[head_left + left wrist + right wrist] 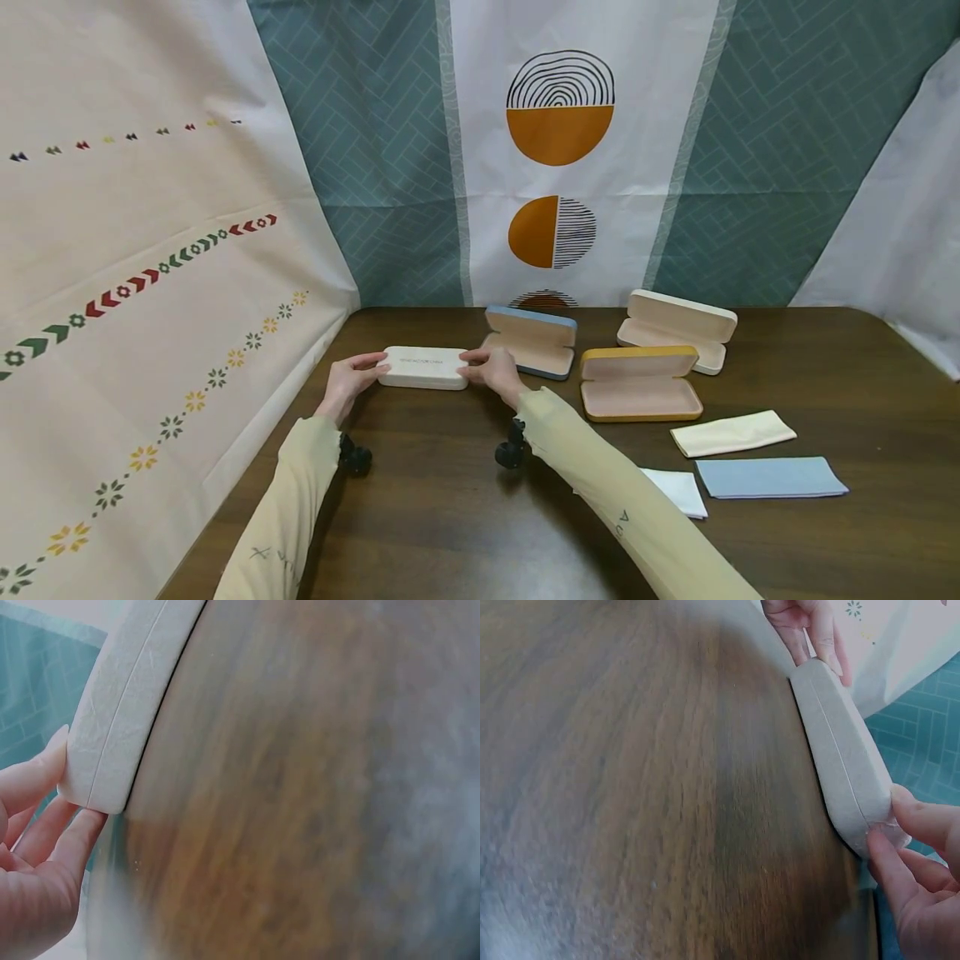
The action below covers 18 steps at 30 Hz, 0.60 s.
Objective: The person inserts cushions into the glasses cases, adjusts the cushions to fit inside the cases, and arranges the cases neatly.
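A closed white glasses case (424, 368) with faint lettering on its lid lies at the back left of the table. My left hand (350, 385) pinches its left end; in the left wrist view the thumb is at the lid and fingers (81, 836) curl under the end. At the opposite end my right hand (495, 372) grips the case between thumb and fingers. The right wrist view shows the thin seam between lid and base along the case's long side (840, 754), shut all the way. Just beyond the right hand stands an open blue glasses case (531, 340).
An open yellow glasses case (641, 385) and an open cream one (678, 329) stand at the back right. Folded cloths lie nearer: cream (733, 433), blue (771, 478) and white (678, 492), the last partly behind the right sleeve. Hanging fabric borders the table (420, 517) behind and left.
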Tool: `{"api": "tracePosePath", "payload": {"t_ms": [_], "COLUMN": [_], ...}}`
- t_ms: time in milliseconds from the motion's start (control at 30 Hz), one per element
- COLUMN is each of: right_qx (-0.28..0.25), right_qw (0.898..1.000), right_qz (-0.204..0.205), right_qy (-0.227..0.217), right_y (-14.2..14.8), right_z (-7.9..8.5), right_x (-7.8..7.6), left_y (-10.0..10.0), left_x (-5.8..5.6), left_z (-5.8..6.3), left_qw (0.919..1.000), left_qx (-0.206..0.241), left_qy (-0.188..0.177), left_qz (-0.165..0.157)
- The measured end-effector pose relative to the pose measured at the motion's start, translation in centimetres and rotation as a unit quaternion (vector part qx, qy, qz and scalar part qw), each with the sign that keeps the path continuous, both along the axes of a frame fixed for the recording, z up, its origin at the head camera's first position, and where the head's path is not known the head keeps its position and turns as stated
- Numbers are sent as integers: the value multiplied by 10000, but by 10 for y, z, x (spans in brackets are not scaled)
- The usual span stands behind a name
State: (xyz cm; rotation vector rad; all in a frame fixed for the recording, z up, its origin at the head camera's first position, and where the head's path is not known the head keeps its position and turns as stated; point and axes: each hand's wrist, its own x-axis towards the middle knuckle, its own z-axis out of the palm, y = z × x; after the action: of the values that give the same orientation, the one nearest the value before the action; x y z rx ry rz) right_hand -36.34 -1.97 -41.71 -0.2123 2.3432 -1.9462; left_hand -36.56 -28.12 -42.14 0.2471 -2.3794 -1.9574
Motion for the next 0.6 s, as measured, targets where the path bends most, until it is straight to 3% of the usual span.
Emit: {"api": "tracePosePath", "payload": {"t_ms": [333,500,600], "right_qx": [-45,-145,-299], "right_qw": [9998,9985,9944], "right_qz": [211,528,1012], "right_qy": [34,19,26], "right_y": [3,15,28], "right_z": [1,9,17], "right_x": [-3,-1,2], "left_y": [0,-1,1], "left_x": [2,4,7], "left_z": [3,16,27], "left_qw": [10000,9998,9987], "left_qx": [-5,-129,-246], "left_qy": [-41,169,450], "left_qz": [31,-29,-33]}}
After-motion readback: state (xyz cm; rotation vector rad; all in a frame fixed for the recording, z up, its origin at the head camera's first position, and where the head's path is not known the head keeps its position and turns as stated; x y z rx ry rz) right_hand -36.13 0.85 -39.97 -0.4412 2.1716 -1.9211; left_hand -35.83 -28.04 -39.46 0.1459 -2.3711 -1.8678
